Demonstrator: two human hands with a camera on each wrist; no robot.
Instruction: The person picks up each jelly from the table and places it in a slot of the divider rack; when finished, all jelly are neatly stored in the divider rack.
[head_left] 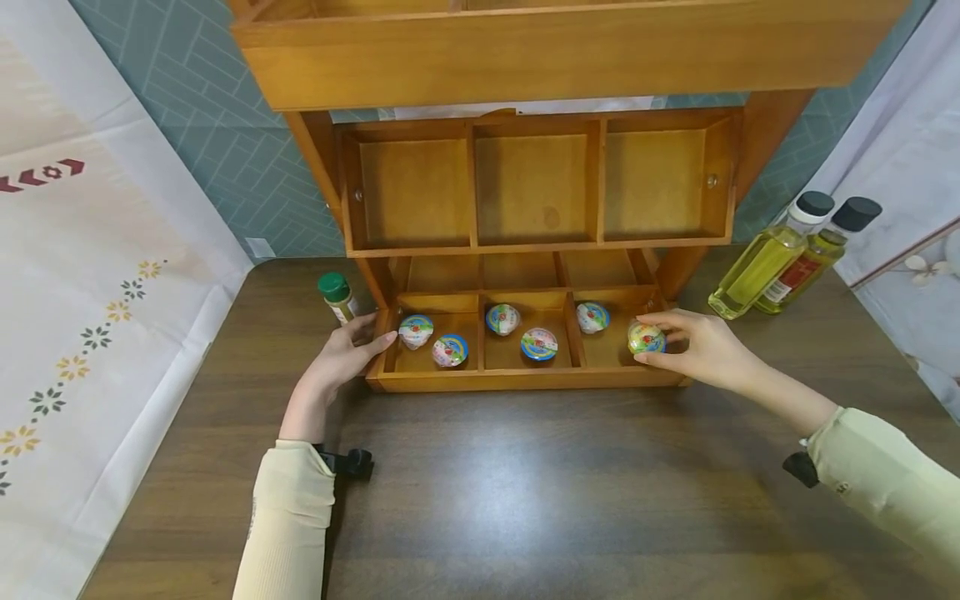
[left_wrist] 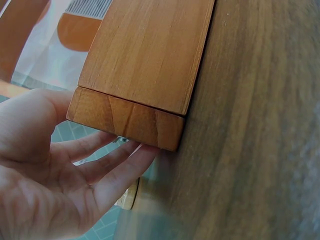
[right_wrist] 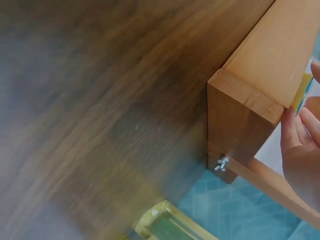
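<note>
My right hand (head_left: 693, 346) pinches a small jelly cup (head_left: 647, 339) with a yellowish printed lid, over the right compartment of the rack's bottom tray (head_left: 525, 382). In the right wrist view only part of that hand (right_wrist: 302, 145) shows, at the wooden rim. My left hand (head_left: 341, 358) grips the tray's left side wall, thumb over the rim and fingers outside, as the left wrist view of the hand (left_wrist: 65, 170) shows. Jelly cups lie in the tray: a white one (head_left: 416, 331) and a pink one (head_left: 450, 351) left, two (head_left: 503, 318) in the middle, one (head_left: 592, 317) right.
The wooden rack's middle tier (head_left: 532, 187) has three compartments; an upper tier (head_left: 525, 58) overhangs it. A green-capped jar (head_left: 337, 296) stands by the rack's left side. Two oil bottles (head_left: 765, 262) stand at the right. The brown table (head_left: 510, 483) lies in front.
</note>
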